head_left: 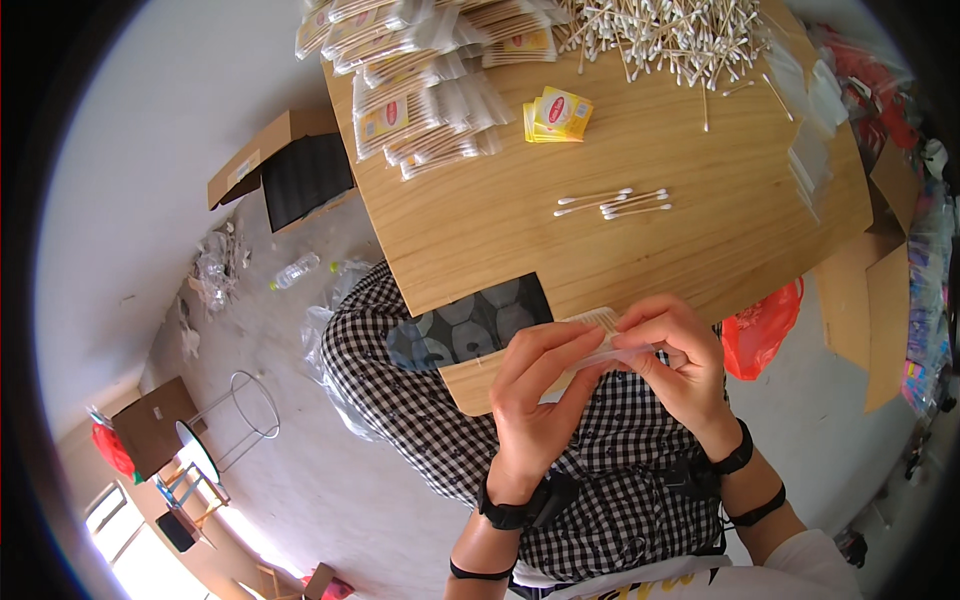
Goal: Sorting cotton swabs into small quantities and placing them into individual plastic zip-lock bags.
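Over the near edge of the table, my left hand [540, 388] and my right hand [682, 362] are both closed on a small clear plastic bag [598, 320]. Pale, ribbed contents that look like cotton swabs show through its far end. Fingers and thumbs pinch its near end, partly hiding it. A few loose cotton swabs [625, 203] lie on the wood beyond my hands. Farther off sits a small stack of yellow cards [560, 115].
Filled swab bags [430, 120] are piled at the table's far left. A heap of loose swabs [680, 35] covers the far right. Flat clear bags [808, 165] lie by the table's right edge. A red plastic bag [762, 330] and cardboard box [850, 290] stand right of the table.
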`<state>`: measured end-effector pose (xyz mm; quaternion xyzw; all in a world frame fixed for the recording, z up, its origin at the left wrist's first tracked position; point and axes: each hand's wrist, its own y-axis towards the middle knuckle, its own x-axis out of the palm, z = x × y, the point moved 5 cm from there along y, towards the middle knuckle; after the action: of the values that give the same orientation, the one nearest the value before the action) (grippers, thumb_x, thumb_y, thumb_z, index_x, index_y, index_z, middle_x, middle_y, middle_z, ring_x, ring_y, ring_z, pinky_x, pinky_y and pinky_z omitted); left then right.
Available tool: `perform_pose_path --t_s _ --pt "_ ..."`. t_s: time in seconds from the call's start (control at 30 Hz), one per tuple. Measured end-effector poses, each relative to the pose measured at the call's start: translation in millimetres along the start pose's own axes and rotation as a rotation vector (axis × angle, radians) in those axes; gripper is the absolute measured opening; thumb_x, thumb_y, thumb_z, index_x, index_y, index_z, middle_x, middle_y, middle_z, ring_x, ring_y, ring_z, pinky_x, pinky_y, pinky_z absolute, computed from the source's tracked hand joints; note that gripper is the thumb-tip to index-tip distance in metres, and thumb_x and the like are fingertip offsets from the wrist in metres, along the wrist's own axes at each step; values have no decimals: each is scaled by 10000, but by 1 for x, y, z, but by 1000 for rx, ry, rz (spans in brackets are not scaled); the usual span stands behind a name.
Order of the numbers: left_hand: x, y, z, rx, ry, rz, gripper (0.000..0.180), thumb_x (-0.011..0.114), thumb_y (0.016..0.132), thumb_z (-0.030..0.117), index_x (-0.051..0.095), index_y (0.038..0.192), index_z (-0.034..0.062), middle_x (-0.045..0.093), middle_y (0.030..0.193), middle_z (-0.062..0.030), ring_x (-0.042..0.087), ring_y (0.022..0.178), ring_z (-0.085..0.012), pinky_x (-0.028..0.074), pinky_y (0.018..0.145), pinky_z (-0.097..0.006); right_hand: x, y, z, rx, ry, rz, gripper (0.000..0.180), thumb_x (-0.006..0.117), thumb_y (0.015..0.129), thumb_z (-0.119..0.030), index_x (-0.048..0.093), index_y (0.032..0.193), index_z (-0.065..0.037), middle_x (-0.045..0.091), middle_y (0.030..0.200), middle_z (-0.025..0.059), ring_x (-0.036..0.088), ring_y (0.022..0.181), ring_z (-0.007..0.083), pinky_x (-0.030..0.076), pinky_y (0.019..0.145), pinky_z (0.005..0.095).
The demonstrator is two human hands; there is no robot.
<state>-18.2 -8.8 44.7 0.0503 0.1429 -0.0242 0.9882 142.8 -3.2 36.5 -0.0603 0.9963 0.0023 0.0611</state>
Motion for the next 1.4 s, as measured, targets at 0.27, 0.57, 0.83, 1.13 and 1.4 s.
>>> perform_pose_path --t_s 0.27,0.57,0.83,1.13,1.4 --pt "2 5 4 26 89 -21 355 773 700 -60 701 1040 13 687 1006 -126 665 917 -250 532 773 -322 -3 3 0 -25 8 37 71 685 837 23 683 890 -24 636 965 80 629 808 143 538 626 235" --pt "4 3 1 59 112 -36 371 760 675 -77 682 1027 10 680 1002 -125 655 913 -273 533 761 -342 -5 5 -4 -70 -22 -57 79 683 830 34 688 882 -26 641 952 81 639 789 142 540 620 238" --pt "4 3 4 58 102 -30 331 760 695 -78 688 1007 6 676 991 -121 656 898 -257 529 755 -325 -3 0 4 12 55 -15 75 669 844 35 683 898 -15 637 965 86 639 775 135 544 637 234" --pt "4 5 -4 4 95 -38 373 789 710 -36 676 1063 5 677 1011 -98 646 911 -220 516 775 -311 -3 3 5 228 148 -62 234 679 868 -21 637 1098 -8 640 1021 69 625 776 89 525 669 204" --pt "9 -2 -21 -396 -383 -42 369 771 803 26 615 1134 -20 686 1002 -61 638 866 -106 528 737 -241 -3 -2 14 393 317 -22 299 677 886 -43 580 1160 28 643 1000 48 615 838 70 516 694 216"
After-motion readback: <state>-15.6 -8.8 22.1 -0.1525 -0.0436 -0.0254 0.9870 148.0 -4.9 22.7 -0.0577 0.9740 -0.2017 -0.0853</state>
